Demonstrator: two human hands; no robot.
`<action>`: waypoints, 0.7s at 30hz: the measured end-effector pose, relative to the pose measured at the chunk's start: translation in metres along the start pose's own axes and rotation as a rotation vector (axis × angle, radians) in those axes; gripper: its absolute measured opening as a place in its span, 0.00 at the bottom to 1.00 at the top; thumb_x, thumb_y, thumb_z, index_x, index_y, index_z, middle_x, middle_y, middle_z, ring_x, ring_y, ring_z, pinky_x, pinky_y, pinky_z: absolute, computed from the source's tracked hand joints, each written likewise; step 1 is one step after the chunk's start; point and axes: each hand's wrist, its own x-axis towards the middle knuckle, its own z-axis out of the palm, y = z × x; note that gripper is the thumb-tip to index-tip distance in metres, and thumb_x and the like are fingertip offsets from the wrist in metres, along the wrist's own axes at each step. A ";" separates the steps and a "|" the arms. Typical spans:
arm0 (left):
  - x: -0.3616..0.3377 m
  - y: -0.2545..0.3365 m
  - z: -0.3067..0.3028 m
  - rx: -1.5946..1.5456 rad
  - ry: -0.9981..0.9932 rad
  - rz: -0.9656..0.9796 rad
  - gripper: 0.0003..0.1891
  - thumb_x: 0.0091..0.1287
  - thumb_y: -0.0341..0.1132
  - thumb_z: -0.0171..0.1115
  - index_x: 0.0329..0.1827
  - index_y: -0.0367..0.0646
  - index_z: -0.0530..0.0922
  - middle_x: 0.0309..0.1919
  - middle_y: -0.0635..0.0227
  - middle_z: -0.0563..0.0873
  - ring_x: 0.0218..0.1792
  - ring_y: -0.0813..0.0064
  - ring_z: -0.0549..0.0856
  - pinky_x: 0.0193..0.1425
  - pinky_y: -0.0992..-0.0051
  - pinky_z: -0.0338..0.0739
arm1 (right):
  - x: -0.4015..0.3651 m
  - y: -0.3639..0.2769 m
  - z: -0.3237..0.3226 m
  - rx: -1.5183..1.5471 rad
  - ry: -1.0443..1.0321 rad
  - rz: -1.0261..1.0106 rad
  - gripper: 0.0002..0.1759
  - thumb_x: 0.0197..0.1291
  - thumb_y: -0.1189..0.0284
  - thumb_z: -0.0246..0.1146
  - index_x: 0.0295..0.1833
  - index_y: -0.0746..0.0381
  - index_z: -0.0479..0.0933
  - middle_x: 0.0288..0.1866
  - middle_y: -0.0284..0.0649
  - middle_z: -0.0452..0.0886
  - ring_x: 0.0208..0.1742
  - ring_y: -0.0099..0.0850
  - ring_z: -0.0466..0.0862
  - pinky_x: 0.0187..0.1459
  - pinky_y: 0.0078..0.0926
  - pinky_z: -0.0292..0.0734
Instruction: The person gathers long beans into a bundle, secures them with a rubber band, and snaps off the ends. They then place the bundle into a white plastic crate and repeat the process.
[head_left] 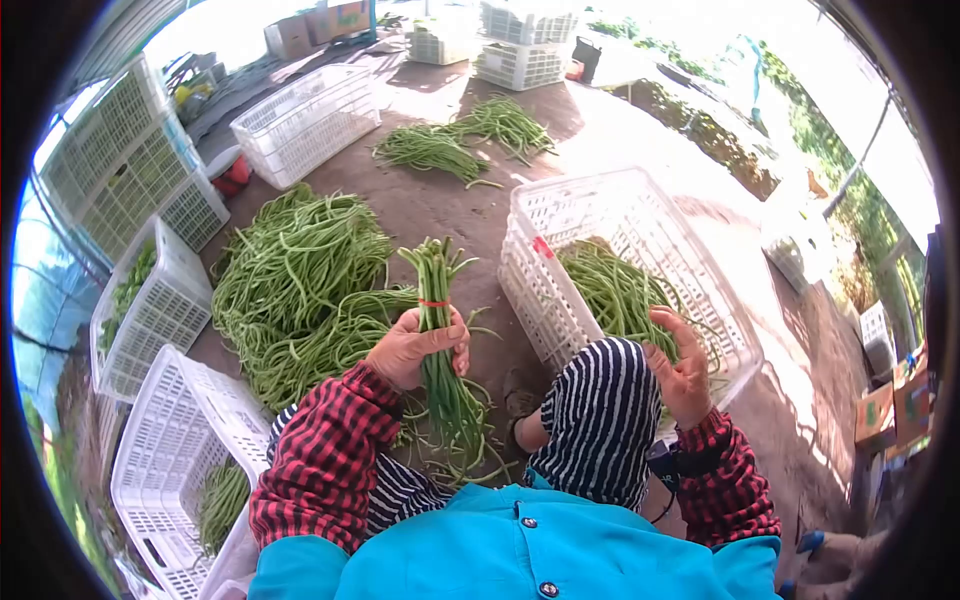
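Observation:
My left hand (415,348) is wrapped round a bunch of long green beans (440,385), which hangs upright between my knees. A red band (434,303) circles the bunch near its top, just above my fingers. Over the near edge of a white crate, my right hand (682,370) is raised with its fingers apart and curved, holding nothing that I can see. Loose long beans (615,290) lie inside that white crate (545,290). To the left of the bunch spreads a big heap of long beans (300,270) on the ground.
At my left stand an open white crate (180,440) with some beans and another crate (160,310) behind it. Stacked crates (120,150) rise farther left. Smaller bean piles (430,150) and a long white crate (305,115) lie ahead. Cardboard boxes (890,415) are at right.

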 end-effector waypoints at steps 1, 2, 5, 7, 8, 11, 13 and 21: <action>-0.004 0.000 0.000 -0.003 0.032 0.038 0.10 0.61 0.34 0.63 0.38 0.42 0.70 0.28 0.67 0.75 0.27 0.72 0.77 0.32 0.68 0.74 | 0.012 -0.016 0.013 0.114 -0.110 -0.078 0.21 0.55 0.69 0.62 0.53 0.67 0.71 0.54 0.47 0.73 0.58 0.39 0.71 0.60 0.33 0.62; -0.009 0.000 0.000 -0.051 -0.035 0.042 0.12 0.61 0.38 0.62 0.38 0.42 0.70 0.27 0.67 0.75 0.26 0.72 0.77 0.33 0.69 0.73 | 0.022 -0.030 0.029 0.124 -0.249 -0.140 0.21 0.55 0.68 0.62 0.53 0.66 0.71 0.54 0.47 0.73 0.58 0.40 0.71 0.60 0.33 0.62; -0.020 0.002 0.000 -0.062 -0.095 0.131 0.19 0.62 0.49 0.60 0.42 0.44 0.68 0.25 0.68 0.73 0.26 0.72 0.76 0.34 0.71 0.72 | 0.039 -0.051 0.084 0.134 -0.681 -0.285 0.23 0.56 0.61 0.62 0.53 0.64 0.72 0.56 0.47 0.72 0.58 0.44 0.70 0.59 0.35 0.63; -0.030 0.005 0.003 -0.163 -0.146 0.147 0.22 0.61 0.51 0.60 0.48 0.45 0.66 0.25 0.68 0.73 0.26 0.73 0.76 0.34 0.71 0.71 | 0.036 -0.053 0.119 0.050 -0.883 -0.402 0.29 0.56 0.55 0.61 0.57 0.63 0.68 0.60 0.47 0.68 0.61 0.45 0.66 0.60 0.38 0.61; -0.034 0.005 0.001 -0.163 -0.159 0.156 0.23 0.63 0.50 0.58 0.52 0.46 0.64 0.26 0.68 0.74 0.27 0.73 0.77 0.34 0.71 0.73 | 0.032 -0.060 0.128 0.008 -0.966 -0.471 0.30 0.57 0.54 0.60 0.57 0.63 0.68 0.60 0.48 0.67 0.61 0.45 0.66 0.61 0.40 0.60; -0.050 0.010 0.012 -0.064 0.141 0.165 0.18 0.66 0.45 0.56 0.51 0.46 0.65 0.27 0.69 0.76 0.28 0.74 0.78 0.35 0.72 0.75 | 0.033 -0.059 0.136 -0.014 -1.141 -0.553 0.30 0.57 0.52 0.59 0.58 0.63 0.68 0.60 0.48 0.67 0.62 0.45 0.65 0.61 0.40 0.60; -0.057 0.010 0.013 -0.004 0.250 0.194 0.12 0.67 0.38 0.56 0.49 0.45 0.67 0.29 0.70 0.77 0.29 0.76 0.79 0.35 0.74 0.76 | 0.042 -0.045 0.126 0.075 -1.276 -0.410 0.29 0.57 0.54 0.60 0.57 0.63 0.69 0.56 0.49 0.71 0.58 0.47 0.70 0.58 0.38 0.66; -0.076 0.008 -0.005 0.020 0.512 0.109 0.08 0.63 0.30 0.60 0.42 0.45 0.71 0.28 0.72 0.77 0.25 0.79 0.78 0.29 0.75 0.76 | 0.066 0.005 -0.044 0.446 -0.581 0.354 0.14 0.60 0.71 0.60 0.48 0.68 0.74 0.42 0.40 0.81 0.44 0.27 0.80 0.49 0.23 0.74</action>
